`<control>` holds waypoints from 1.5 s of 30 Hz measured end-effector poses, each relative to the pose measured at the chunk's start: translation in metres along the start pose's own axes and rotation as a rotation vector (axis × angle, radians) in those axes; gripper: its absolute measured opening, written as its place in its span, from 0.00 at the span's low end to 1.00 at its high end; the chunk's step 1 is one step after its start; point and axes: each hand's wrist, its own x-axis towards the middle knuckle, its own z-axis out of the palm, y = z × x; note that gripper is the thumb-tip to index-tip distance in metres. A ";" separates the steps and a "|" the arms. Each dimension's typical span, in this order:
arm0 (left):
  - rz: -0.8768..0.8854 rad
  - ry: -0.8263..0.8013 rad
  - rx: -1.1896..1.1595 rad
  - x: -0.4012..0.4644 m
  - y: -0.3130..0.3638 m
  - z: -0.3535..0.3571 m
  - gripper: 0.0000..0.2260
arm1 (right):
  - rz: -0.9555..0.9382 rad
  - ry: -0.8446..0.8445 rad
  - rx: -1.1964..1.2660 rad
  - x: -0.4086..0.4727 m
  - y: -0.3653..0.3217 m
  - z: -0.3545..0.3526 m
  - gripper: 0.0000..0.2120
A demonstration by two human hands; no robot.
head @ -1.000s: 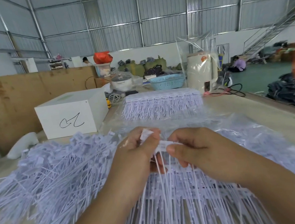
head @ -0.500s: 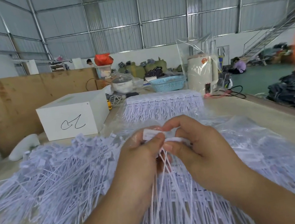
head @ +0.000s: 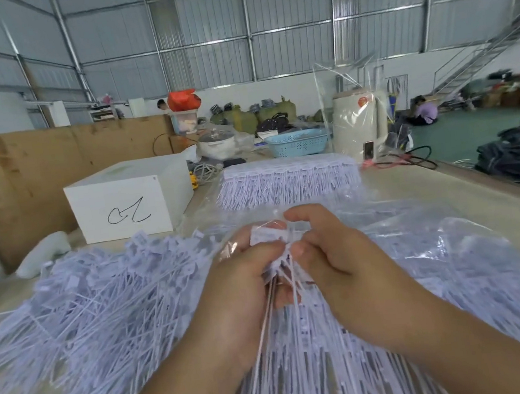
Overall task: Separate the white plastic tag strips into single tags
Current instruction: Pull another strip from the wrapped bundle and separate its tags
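Head view: left hand [head: 246, 283] and right hand [head: 332, 263] both pinch the tag strip [head: 270, 238] between them, mid-separation; next, I judge, twist one tag free toward the left-side loose pile [head: 94, 302].

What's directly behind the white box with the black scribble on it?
Behind the white box stands a brown wooden board, rising above its top. Right of its back corner lie a cable coil and a lidded pot. The box hides the board's foot.
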 end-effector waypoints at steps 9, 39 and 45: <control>0.218 0.035 0.221 0.001 -0.001 -0.002 0.14 | 0.007 0.140 0.056 0.001 0.002 -0.002 0.10; 0.178 0.124 -0.113 -0.001 -0.002 0.008 0.09 | -0.049 0.252 -0.134 0.002 -0.011 -0.001 0.13; 0.066 0.240 -0.174 0.009 0.000 -0.011 0.06 | -0.010 0.617 0.138 0.004 -0.011 -0.019 0.15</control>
